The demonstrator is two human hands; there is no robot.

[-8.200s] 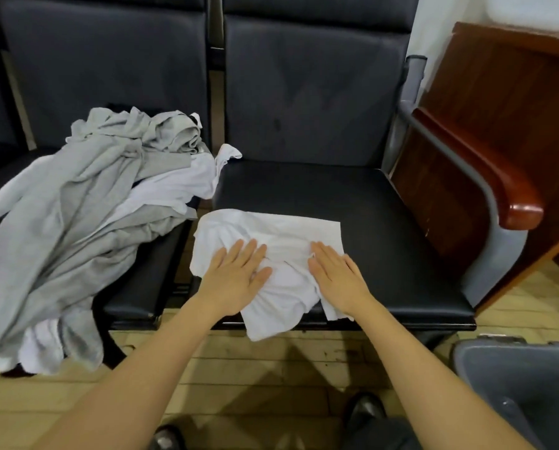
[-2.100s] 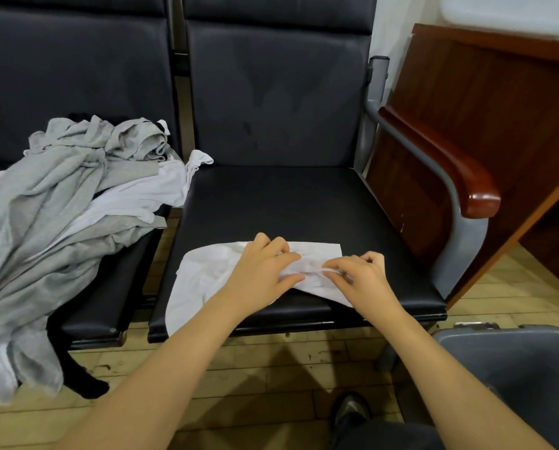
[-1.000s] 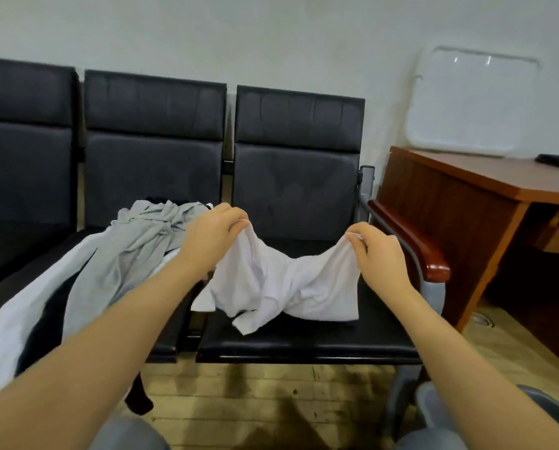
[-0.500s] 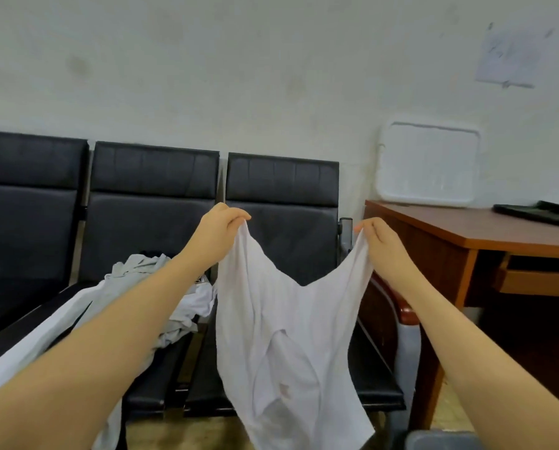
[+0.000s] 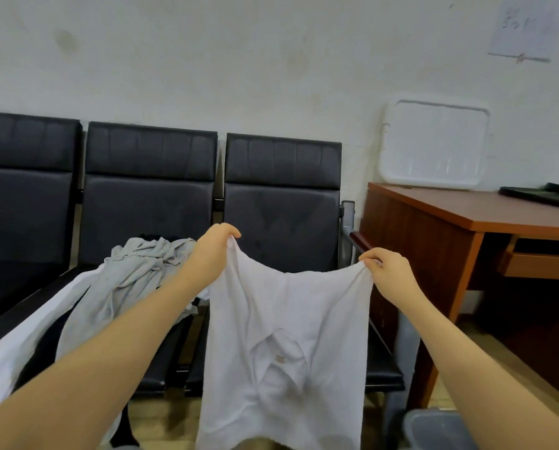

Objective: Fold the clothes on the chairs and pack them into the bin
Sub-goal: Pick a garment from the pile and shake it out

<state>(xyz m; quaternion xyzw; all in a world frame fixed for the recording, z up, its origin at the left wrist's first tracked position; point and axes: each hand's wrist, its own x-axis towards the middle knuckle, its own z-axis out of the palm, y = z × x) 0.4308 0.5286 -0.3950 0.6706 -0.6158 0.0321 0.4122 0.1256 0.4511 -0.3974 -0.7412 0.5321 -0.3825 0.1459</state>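
Note:
A white shirt (image 5: 284,339) hangs spread out in the air in front of the right-hand black chair (image 5: 281,206). My left hand (image 5: 214,251) pinches its upper left corner and my right hand (image 5: 386,271) pinches its upper right corner. The shirt's collar shows low in the cloth, upside down. A heap of grey and white clothes (image 5: 122,287) lies on the middle chair (image 5: 148,196). Only a corner of the grey bin (image 5: 434,430) shows at the bottom right, beside my right forearm.
A third black chair (image 5: 24,203) stands at the left. A brown wooden desk (image 5: 466,228) stands to the right of the chairs, with a white tray (image 5: 434,144) leaning on the wall and a dark flat object (image 5: 544,194) on top. Wooden floor lies below.
Both hands have lifted the white shirt off the right chair seat, shaken it open and drawn apart, so it now hangs wider. My view has risen from the seat to the wall.

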